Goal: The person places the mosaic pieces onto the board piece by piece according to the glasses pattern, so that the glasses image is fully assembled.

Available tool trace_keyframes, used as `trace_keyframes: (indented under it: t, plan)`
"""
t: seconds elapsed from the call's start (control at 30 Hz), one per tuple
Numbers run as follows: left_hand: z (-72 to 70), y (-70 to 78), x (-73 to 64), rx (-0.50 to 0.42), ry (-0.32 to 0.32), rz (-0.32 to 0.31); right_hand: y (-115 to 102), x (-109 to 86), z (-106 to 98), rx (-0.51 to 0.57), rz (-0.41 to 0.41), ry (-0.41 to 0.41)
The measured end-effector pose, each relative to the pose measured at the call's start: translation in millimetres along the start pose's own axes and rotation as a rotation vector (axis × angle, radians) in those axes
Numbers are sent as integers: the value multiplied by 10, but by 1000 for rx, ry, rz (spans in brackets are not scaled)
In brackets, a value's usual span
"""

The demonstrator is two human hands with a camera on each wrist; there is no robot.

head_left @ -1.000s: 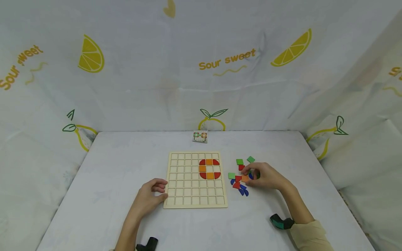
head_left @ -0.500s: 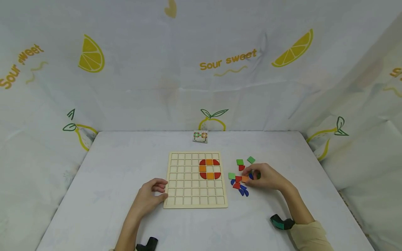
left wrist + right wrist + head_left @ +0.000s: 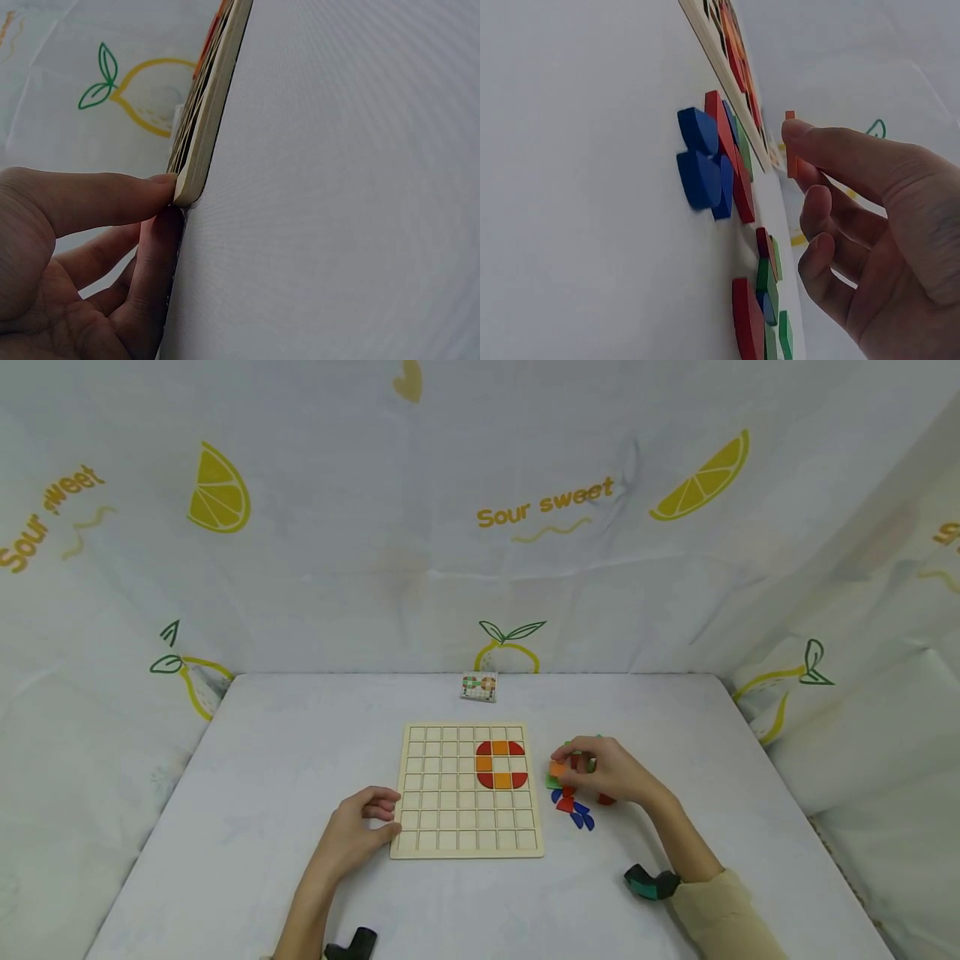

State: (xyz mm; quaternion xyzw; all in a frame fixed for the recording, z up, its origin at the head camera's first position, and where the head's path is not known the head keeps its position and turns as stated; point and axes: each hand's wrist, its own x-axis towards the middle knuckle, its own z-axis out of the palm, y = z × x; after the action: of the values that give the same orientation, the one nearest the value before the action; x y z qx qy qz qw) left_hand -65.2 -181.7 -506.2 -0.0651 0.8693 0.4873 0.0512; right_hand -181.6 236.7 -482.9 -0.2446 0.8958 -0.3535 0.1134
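Observation:
A pale wooden grid board (image 3: 450,822) lies on the white table, with red quarter-round and orange square tiles set as a ring in its upper right cells. My left hand (image 3: 362,827) touches the board's left edge with thumb and fingertips; the left wrist view shows the thumb (image 3: 112,201) at that edge. Between thumb and fingers my right hand (image 3: 611,768) pinches an orange square tile (image 3: 791,150), held above the loose tiles right of the board. Below it lie blue tiles (image 3: 699,180), red tiles (image 3: 746,319) and green tiles, partly hidden by the hand in the head view.
A small pattern card (image 3: 478,687) rests at the table's back edge, before a lemon-printed cloth backdrop (image 3: 337,568). Black devices are worn at both wrists; the right one (image 3: 651,883) has a green part.
My right hand has lifted the orange square tile off the table and moved it left and slightly away from me. A red tile now shows under the hand. The left hand stays still.

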Motion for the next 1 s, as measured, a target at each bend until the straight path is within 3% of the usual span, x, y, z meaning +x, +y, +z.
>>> trace_keyframes:
  t: [0.27,0.47,1.0]
  plan:
    - [4,4,-2,4,0,-4,-127,240,135,23,-33,-16]
    - [2,-1,1,3,0,-4,-199,362,217,11,-14,-38]
    - [-3,13,-5,10,-1,-4,-340,429,339,-11,45,-35]
